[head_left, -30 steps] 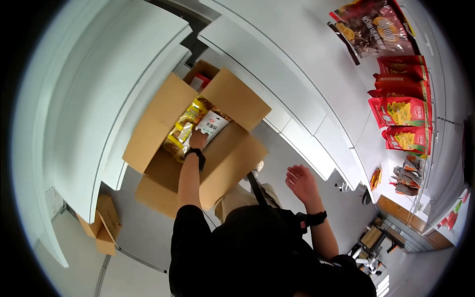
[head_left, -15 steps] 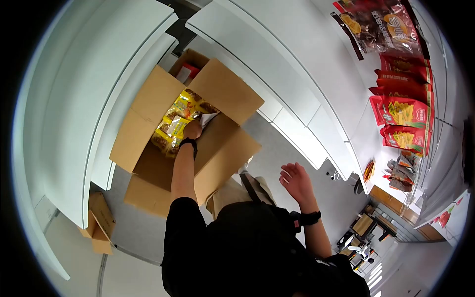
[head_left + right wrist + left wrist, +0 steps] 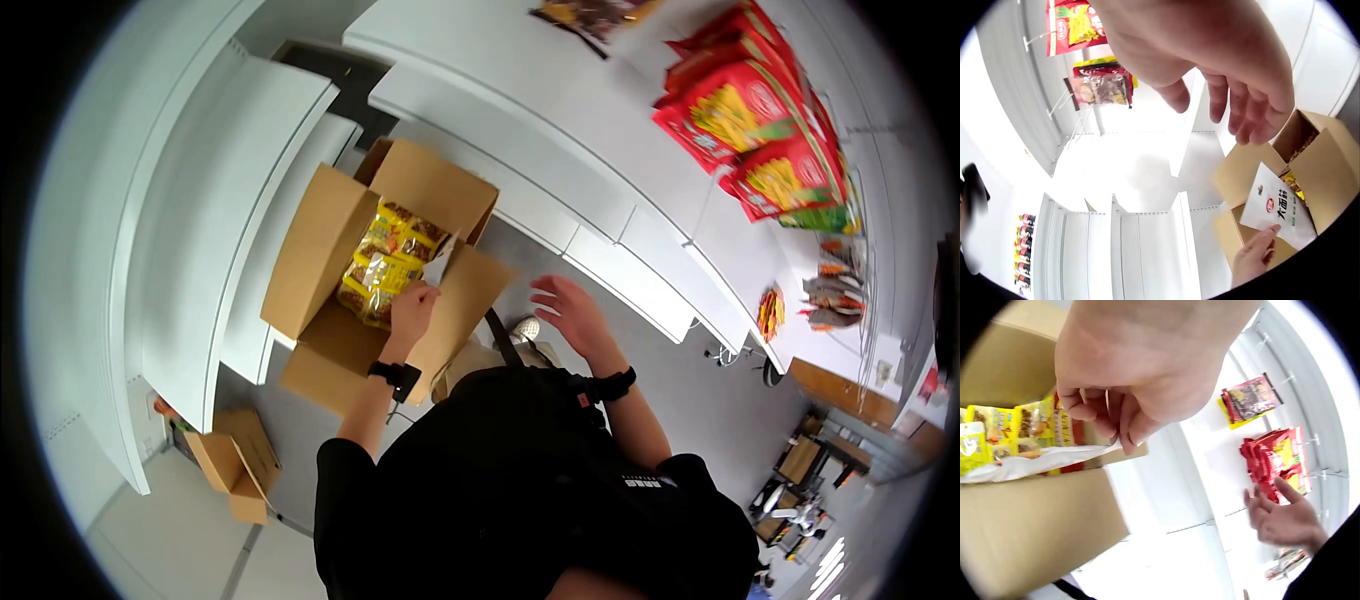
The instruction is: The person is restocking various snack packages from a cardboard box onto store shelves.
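My left hand (image 3: pixel 412 312) pinches a white snack packet (image 3: pixel 1280 209) by its edge, over an open cardboard box (image 3: pixel 315 255). The packet has black lettering and a red logo, and in the head view it shows nearly edge-on. Below it, yellow snack packets (image 3: pixel 385 255) fill part of the box. Thumb and fingertips of the left hand meet at the packet's corner in the left wrist view. My right hand (image 3: pixel 572 315) hovers beside the box with loosely bent fingers and holds nothing.
White shelves (image 3: pixel 560 140) run along both sides of the box. Red snack bags (image 3: pixel 735 115) hang on the shelf wall to the right, with small grey-brown packets (image 3: pixel 835 285) further along. A smaller cardboard box (image 3: pixel 240 465) stands on the floor at lower left.
My left hand has drawn the white packet up from among the yellow ones toward my body, turning it on edge. My right hand has come closer to the box. The head view has shifted.
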Tool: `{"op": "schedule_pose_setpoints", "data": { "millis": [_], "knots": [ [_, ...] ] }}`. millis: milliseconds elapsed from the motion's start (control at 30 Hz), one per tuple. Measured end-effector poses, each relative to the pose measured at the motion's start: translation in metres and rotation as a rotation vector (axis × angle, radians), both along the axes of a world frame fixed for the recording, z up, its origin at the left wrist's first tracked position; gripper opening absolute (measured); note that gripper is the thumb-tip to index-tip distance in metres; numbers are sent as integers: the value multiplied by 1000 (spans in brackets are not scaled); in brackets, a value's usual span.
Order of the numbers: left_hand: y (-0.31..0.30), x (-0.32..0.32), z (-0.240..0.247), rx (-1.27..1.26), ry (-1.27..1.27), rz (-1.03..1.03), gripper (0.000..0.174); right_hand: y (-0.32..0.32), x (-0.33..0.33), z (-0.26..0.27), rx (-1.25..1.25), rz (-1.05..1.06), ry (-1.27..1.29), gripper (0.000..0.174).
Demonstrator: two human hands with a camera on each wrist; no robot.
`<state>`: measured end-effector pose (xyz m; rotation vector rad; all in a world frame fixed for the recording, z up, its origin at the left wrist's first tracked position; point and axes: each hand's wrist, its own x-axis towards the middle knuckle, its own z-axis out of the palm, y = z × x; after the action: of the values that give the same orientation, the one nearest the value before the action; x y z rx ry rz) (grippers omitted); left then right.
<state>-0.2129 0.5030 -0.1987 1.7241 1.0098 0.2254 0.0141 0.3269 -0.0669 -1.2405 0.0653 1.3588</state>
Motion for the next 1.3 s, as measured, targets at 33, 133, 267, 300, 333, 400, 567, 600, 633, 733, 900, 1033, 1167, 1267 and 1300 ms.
{"op": "schedule_pose_setpoints", "data": {
  "millis": [33, 133, 267, 300, 333, 400, 567, 600, 633, 733, 900, 1033, 1167, 1267, 1300],
  "knots": [
    [-8, 15, 17, -43, -117, -5, 15, -1, -3, 8, 12, 34, -109, 36],
    [-34, 63, 64, -75, -341, -155, 14, -26, 7, 14, 84, 170, -363, 66],
    [-98, 138, 138, -27, -404, -434, 14, -70, 20, 46, 145, 100, -572, 90],
    [-120, 156, 149, 13, -445, -489, 14, -85, 23, 55, 176, 16, -605, 90],
    [-142, 174, 158, 47, -486, -543, 14, -99, 27, 60, 204, -66, -637, 90],
    [-185, 206, 176, 73, -523, -611, 15, -137, 37, 64, 130, -195, -766, 79],
    [-278, 268, 208, 63, -587, -825, 13, -230, 68, 88, 15, -517, -925, 41],
    [-296, 277, 209, 53, -623, -859, 13, -247, 71, 91, -18, -573, -935, 33],
    [-311, 284, 215, 25, -622, -919, 13, -257, 72, 91, 3, -719, -950, 25],
    [-343, 298, 217, -71, -572, -1046, 13, -294, 81, 88, -15, -823, -761, 23],
    [-355, 303, 220, -23, -604, -941, 18, -328, 95, 70, 156, -1061, -729, 23],
    [-342, 308, 208, -69, -490, -801, 39, -348, 96, 72, 149, -1094, -669, 25],
    [-353, 327, 183, -140, -391, -865, 56, -379, 100, 75, 76, -1109, -730, 25],
    [-377, 354, 171, -232, -383, -1023, 51, -406, 109, 82, 66, -1128, -701, 23],
    [-388, 369, 171, -355, -346, -1093, 50, -415, 115, 85, 49, -1134, -709, 23]
  ]
}}
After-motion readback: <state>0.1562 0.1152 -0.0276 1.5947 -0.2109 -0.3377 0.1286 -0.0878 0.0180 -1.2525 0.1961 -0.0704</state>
